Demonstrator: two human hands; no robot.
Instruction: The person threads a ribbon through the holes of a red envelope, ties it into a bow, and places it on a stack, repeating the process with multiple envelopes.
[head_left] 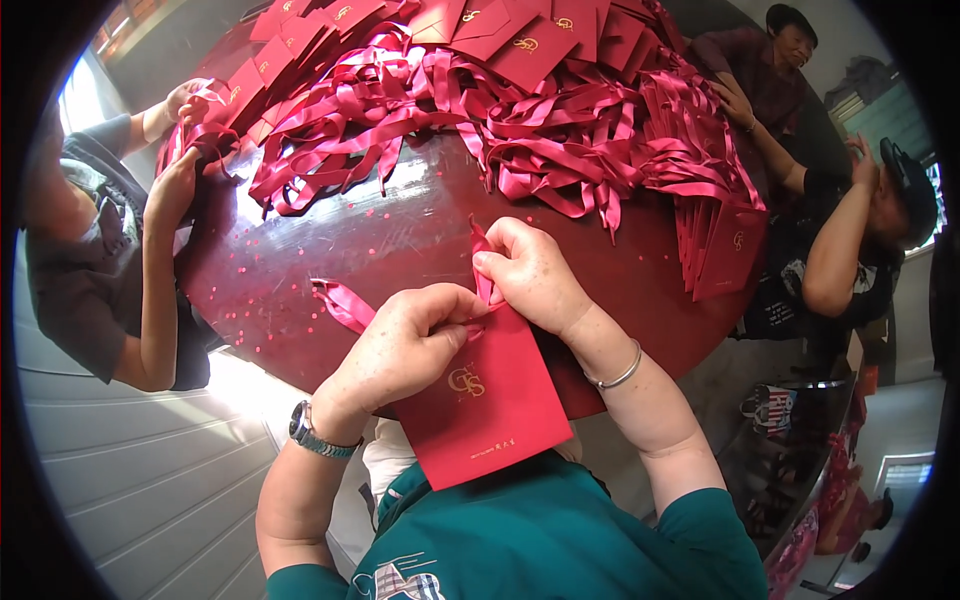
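Note:
A flat red paper bag (500,400) with gold print lies tilted in front of me, over the table's near edge and against my body. At its top edge, my left hand (405,335) pinches a satin ribbon (345,305), whose loose end sticks out to the left over the table. Close beside it, my right hand (535,275) is closed with thumb and forefinger on the same bag's ribbon, one end pointing up past the fingers. The spot where the ribbon meets the bag is partly covered by my fingers.
The round dark-red table (400,230) carries a heap of ribbons (400,110), stacked red bags (540,45) and a row of bags (725,245) at right. Tiny red dots are scattered at left. A person (110,230) handles ribbon there; two people (850,230) sit at right.

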